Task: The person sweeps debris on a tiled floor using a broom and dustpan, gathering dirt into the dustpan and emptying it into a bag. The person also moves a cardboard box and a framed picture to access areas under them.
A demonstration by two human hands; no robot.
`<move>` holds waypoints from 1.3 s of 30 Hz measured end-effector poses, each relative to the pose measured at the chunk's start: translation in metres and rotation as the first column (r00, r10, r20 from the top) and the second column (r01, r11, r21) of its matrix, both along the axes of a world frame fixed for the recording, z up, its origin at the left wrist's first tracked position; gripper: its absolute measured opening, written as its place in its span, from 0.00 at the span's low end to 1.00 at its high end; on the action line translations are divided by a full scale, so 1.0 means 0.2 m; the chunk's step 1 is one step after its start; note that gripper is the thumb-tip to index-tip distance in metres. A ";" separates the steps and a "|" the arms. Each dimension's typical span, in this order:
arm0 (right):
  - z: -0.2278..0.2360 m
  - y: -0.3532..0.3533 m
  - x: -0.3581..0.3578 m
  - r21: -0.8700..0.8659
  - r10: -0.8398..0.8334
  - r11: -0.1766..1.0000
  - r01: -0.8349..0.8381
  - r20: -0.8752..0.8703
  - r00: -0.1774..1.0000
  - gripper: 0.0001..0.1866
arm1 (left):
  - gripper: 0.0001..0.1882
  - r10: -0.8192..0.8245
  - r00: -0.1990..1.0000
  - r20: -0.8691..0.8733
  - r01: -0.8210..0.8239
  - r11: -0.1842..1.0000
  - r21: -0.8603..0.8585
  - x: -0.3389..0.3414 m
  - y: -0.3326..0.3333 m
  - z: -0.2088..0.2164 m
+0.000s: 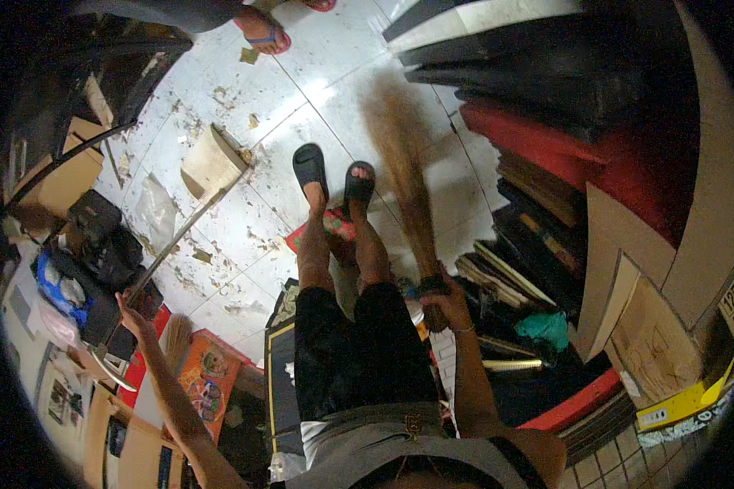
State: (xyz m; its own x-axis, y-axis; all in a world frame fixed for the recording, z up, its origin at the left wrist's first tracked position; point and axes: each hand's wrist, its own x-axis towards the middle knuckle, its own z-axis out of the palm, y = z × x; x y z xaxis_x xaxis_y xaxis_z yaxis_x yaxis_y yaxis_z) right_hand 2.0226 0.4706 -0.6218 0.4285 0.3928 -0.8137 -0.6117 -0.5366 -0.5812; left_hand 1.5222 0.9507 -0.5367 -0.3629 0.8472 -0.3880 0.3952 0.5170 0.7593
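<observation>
My right hand (447, 297) is wrapped round the short handle of a straw broom (416, 200). Its bristles fan out over the tiles ahead of my feet and are blurred by motion. Out to the left, my left hand (136, 319) grips the long thin handle of a cream dustpan (210, 163). One finger of that hand stretches up along the handle. The dustpan rests on the floor left of my black slippers, with some dirt at its edge. Scraps and dust (192, 277) lie scattered on the white tiles around it.
Another person's foot in a flip-flop (265, 37) stands at the far edge. Stacked dark and red boards (538, 143) line the right side. Cardboard, bags and a black bag (110, 236) crowd the left. A clear plastic bag (155, 208) lies beside the dustpan handle.
</observation>
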 end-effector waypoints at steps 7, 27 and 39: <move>-0.24 0.41 -0.06 -0.011 0.485 0.874 -0.486 -0.057 0.873 0.37 | 0.25 0.230 0.948 0.222 -0.160 0.943 -0.293 -0.04 0.00 -0.10; -0.02 1.22 -0.18 -0.025 0.166 0.986 -0.166 -0.003 0.986 0.44 | 0.24 -0.049 0.997 0.055 0.061 0.968 -0.242 -0.04 0.11 -0.09; -0.26 1.29 -0.44 -0.223 0.514 0.834 -0.504 -0.015 0.858 0.42 | 0.20 -0.033 0.990 0.139 0.055 0.986 -0.155 -0.06 0.14 -0.13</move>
